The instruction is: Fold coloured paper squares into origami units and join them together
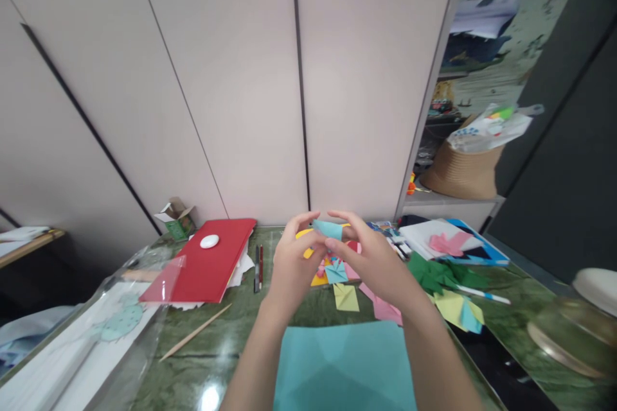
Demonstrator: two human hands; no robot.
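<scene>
A small light-blue folded paper (328, 229) is held up between my two hands, above the middle of the table. My left hand (299, 257) has its fingers curved in at the paper's left side. At the right side, my right hand (369, 253) pinches the paper with thumb and fingers. Behind and below them lie yellow and pink papers with a blue folded piece (336, 271). A yellow-green folded square (346, 297) rests nearer to me. A large teal sheet (344, 366) lies between my forearms.
On the left are a red folder (207, 263), pens (259, 268), a wooden stick (195, 332), a small box (177, 219) and a plastic sleeve (110, 334). Right: green paper (441, 273), a marker (483, 295), a black strip (501, 366) and a glass jar (573, 327).
</scene>
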